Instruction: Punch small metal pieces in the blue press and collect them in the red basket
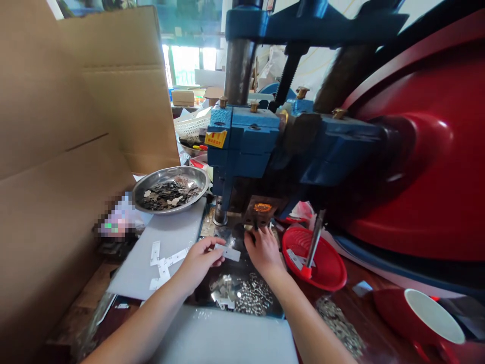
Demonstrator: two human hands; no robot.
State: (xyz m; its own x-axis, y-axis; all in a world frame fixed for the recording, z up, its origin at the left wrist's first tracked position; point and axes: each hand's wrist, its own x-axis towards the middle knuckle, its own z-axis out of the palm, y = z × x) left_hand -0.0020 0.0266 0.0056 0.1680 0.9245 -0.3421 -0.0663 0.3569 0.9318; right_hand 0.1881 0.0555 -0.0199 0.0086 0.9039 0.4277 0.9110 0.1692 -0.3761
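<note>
My left hand [200,260] pinches a small flat metal strip [228,252] by its left end, just in front of the blue punch press [250,146]. My right hand [262,249] reaches under the press head, fingertips at the die area [261,216]; whether it holds anything is hidden. Several similar white strips [162,262] lie on a grey board [166,237] to the left. A pile of small shiny metal pieces [242,293] lies on the dark tray below my hands.
A steel bowl [151,182] of dark metal scraps stands at the left. A red plastic dish [326,265] with a red-handled tool sits to the right, a red cup [424,316] beyond. Cardboard sheets [56,126] wall the left side. The red flywheel guard [428,151] fills the right.
</note>
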